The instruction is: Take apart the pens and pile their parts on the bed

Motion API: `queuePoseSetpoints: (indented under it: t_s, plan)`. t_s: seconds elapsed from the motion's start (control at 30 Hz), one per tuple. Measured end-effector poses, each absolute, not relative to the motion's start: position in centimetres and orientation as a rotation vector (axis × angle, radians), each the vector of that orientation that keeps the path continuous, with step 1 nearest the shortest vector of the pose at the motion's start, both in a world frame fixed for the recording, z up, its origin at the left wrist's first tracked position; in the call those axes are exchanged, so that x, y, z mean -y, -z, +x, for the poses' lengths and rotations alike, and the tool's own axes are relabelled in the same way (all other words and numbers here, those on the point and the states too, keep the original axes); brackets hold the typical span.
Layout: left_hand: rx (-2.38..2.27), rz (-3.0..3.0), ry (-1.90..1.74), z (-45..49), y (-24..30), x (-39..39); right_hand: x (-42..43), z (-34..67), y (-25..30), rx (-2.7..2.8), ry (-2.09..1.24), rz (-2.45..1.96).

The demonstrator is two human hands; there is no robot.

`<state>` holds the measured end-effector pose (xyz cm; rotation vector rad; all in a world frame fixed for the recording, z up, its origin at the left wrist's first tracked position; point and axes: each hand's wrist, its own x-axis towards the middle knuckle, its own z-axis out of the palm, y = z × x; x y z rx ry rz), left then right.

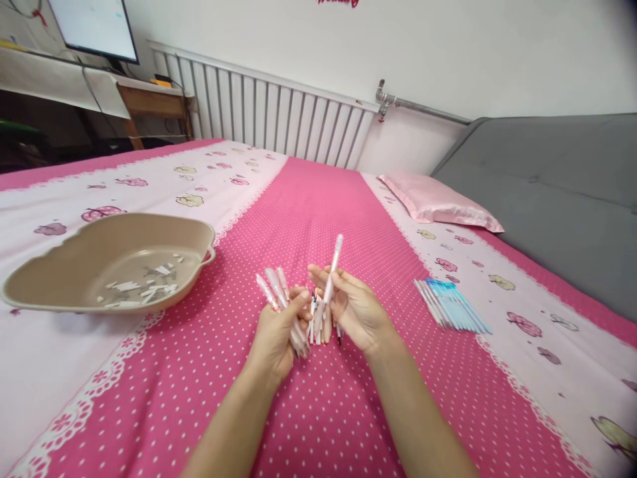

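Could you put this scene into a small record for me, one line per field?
Left hand: holding a bundle of pale pink pens
Right hand: holding a single pen, tilted
Between the hands: more pens on the pink bedspread
To the right: row of blue and pale pens
To the left: beige basin containing small white pieces
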<state>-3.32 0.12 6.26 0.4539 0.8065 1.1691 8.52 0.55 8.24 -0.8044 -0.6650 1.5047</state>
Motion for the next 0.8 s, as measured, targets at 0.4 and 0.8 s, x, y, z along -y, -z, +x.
queuePoseSetpoints:
  t_s: [0.4, 0.8]
  plan:
    - [-0.891, 0.653, -1.354, -3.5, -6.3, -0.2, -0.4, 8.1, -8.0, 0.688, -1.440, -0.865]
    - [-0.939, 0.836, -1.470, -4.2, -6.8, -0.1, -0.7, 8.7, -8.1, 0.718, -1.357, -1.034]
